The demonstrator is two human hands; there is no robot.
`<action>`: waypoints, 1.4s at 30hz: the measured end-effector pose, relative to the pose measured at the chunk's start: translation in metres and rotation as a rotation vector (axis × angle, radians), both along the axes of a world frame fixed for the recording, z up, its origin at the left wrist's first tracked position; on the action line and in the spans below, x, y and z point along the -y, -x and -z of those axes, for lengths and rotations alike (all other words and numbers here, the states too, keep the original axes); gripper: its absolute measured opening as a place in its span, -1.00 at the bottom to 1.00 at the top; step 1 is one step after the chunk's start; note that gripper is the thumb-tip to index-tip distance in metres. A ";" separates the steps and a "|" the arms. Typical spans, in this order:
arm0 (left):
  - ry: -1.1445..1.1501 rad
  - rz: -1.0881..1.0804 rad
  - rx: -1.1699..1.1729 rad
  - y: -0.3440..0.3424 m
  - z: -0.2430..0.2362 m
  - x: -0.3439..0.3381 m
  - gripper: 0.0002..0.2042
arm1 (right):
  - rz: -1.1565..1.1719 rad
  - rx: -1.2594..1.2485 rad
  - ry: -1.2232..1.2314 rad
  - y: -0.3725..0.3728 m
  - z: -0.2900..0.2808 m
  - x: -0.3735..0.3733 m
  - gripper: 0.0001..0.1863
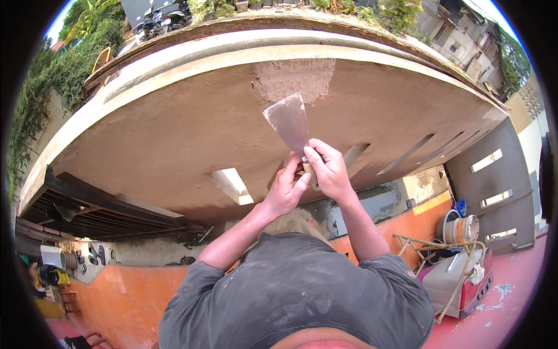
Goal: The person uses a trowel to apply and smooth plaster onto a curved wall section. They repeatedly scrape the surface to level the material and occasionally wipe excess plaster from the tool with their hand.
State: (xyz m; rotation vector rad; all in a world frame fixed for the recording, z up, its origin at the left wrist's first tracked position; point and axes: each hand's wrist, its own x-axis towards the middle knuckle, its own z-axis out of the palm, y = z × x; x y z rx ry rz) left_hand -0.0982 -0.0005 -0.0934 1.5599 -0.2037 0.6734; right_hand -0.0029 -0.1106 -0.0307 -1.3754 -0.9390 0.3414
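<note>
Both my hands hold up a putty knife (290,123) in front of a brown wall (192,139). Its wide, flared metal blade points up and slightly left, with pale residue along the edge. My right hand (330,171) pinches the light-coloured handle just below the blade. On the other side, my left hand (286,191) closes its fingers on the same handle, partly hiding it. Beyond the blade, a rough, paler patch (296,78) marks the top of the wall; the blade looks apart from it.
The wall has slot openings (232,185) and a pale top ledge (232,49). A dark slatted metal gate (87,212) is at left. At right stand a stained bucket (462,230) and a grey-and-red boxy object (453,279) with a tubular frame. Sandals (96,254) lie at lower left.
</note>
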 end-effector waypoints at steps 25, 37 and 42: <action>-1.109 -0.700 0.336 -0.022 -0.072 -0.084 -0.70 | -0.901 -1.132 0.000 -0.030 0.006 -0.024 -0.40; -1.255 -0.837 0.251 -0.012 -0.101 -0.099 -0.73 | -0.902 -0.945 0.175 -0.044 -0.021 -0.041 -0.38; -1.372 -0.853 0.281 -0.003 -0.124 -0.114 -0.67 | -0.918 -0.890 0.156 -0.033 -0.038 -0.058 -0.34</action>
